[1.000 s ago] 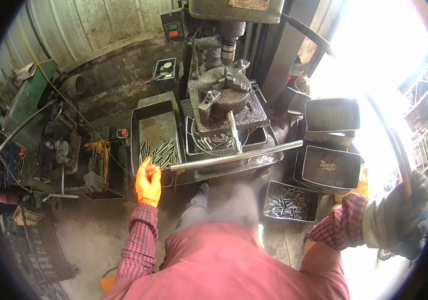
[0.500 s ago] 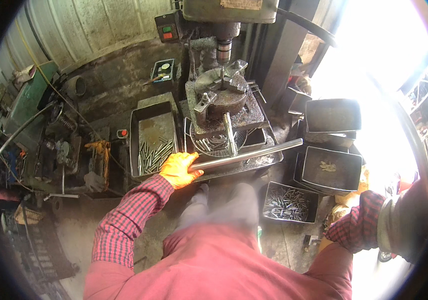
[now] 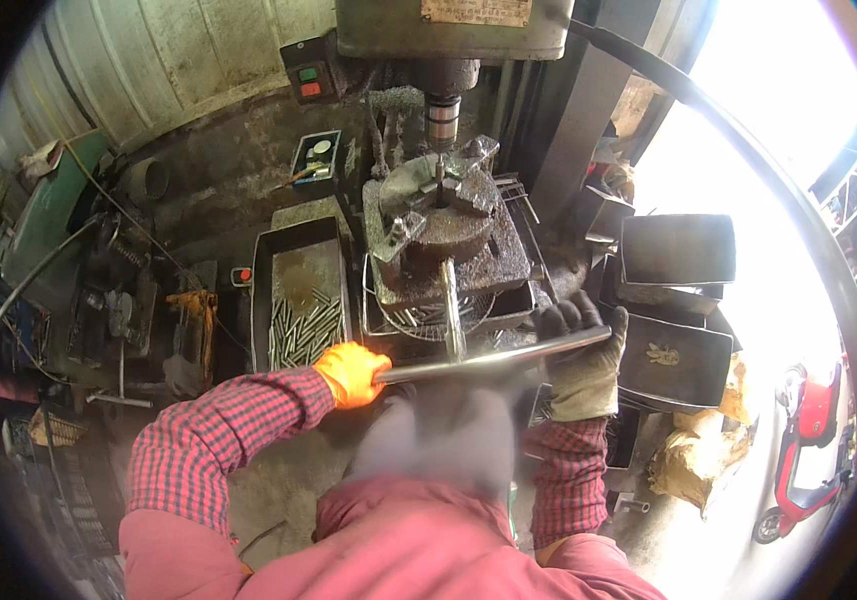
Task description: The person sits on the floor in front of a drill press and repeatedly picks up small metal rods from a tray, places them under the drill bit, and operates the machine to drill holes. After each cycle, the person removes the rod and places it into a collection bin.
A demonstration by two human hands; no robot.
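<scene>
Left hand point(image 3: 351, 373): orange glove, closed round the left end of the bar point(image 3: 493, 360), so we've got a proper grip there.
Right hand point(image 3: 580, 352): dark glove, fingers curled over the right end of the bar, gripping it too.
Bar: long grey metal rod, lying almost level across the front of the drill press, right end a bit higher. It spans from one hand to the other, just in front of the machine's surface point(image 3: 493, 262) and above our lap.
Chuck point(image 3: 438, 205): round jawed chuck sitting on the surface, right under the spindle point(image 3: 441, 118). A handle point(image 3: 451, 310) sticks out from it toward us and its tip looks to cross just behind the bar; can't tell if they touch.
Tray point(image 3: 300, 300): dark metal tray left of the chuck, with a bunch of short steel pins point(image 3: 303, 330) in its near half. Close to the left hand but not touched.
Bins point(image 3: 676, 250): two dark bins stacked to the right, just past the right hand.
Doing it well, our take: keep both hands wide at the ends like this so the bar doesn't swing, keep it level, and keep it clear of that handle. Sleeves and glove cuffs stay well away from the spindle.
</scene>
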